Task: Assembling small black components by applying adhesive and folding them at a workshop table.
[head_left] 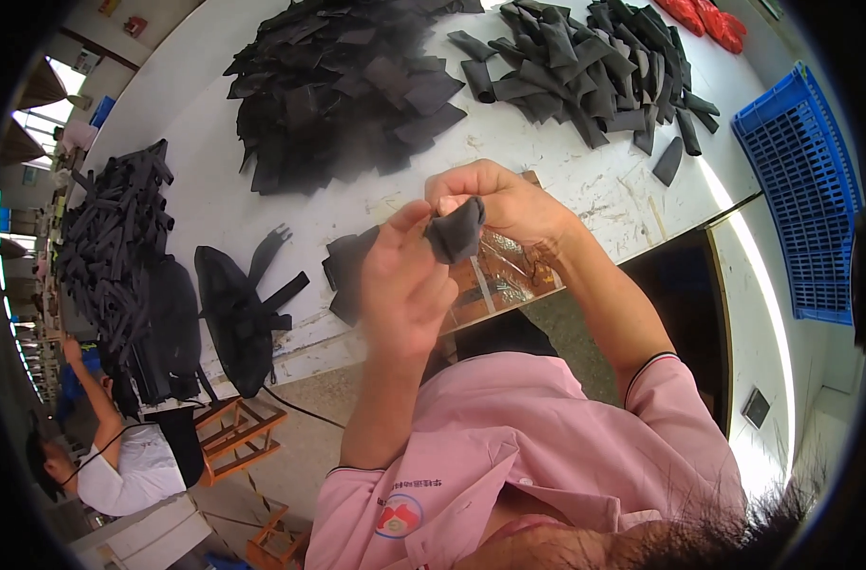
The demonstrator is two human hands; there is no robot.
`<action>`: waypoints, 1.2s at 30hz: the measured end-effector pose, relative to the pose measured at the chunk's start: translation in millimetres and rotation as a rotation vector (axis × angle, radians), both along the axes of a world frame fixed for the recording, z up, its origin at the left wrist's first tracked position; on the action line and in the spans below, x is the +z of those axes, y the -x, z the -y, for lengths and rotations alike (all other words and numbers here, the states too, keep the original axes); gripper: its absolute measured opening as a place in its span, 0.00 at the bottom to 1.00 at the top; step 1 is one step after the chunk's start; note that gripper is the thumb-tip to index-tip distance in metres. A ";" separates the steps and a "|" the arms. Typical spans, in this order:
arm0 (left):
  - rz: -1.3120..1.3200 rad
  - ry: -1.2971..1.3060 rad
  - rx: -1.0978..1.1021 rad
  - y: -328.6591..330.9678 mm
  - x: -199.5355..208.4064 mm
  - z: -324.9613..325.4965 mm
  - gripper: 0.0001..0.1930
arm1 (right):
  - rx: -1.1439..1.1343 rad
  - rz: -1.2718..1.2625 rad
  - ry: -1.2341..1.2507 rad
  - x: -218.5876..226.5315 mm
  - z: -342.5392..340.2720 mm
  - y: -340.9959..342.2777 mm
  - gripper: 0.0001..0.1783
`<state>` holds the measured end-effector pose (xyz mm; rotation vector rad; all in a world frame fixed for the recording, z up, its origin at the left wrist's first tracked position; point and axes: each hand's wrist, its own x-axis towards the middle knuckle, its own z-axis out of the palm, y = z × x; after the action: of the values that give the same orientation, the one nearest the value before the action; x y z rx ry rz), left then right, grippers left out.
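Pinched between the fingers of both the left hand [406, 277] and the right hand [513, 204], above the near edge of a white-topped desk [623, 190]: a small, folded, dark-grey cloth piece [455, 235], partly covered by that grasp and too bunched to read in full shape. Half hidden behind the left hand, some flat black cloth pieces [342, 261]. Under the right hand, also partly covered, a brown block wrapped in shiny clear film [504, 271]. Farther back, a broad heap of flat black fabric pieces [338, 104] and a heap of dark-grey fabric tubes [585, 71], both cut off above. Farther left, a tangled heap of narrow black fabric strips [114, 228], hard to separate by eye, near an elongated black padded article with straps [231, 313], unclear in kind.
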<state>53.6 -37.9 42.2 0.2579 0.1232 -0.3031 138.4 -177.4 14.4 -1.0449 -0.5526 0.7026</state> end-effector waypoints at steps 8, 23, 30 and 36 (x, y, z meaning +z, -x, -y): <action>0.059 -0.972 0.296 1.7 -31.7 -1.2 0.16 | -0.026 -0.047 0.254 -25.9 6.6 10.5 0.17; 0.366 -0.899 0.394 0.7 -40.6 1.5 0.06 | -0.353 1.000 0.788 -16.8 10.1 39.6 0.14; 0.496 -1.058 0.113 -17.2 7.8 6.7 0.07 | -0.481 0.971 0.664 -10.4 9.7 41.4 0.11; 0.583 -1.460 0.128 -19.5 -4.8 7.1 0.08 | -0.473 0.796 0.577 -42.9 6.3 41.3 0.12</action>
<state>73.1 -45.0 37.4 1.7604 -0.2457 0.0549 97.0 -183.8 -28.5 -1.9411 -0.7560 -0.0226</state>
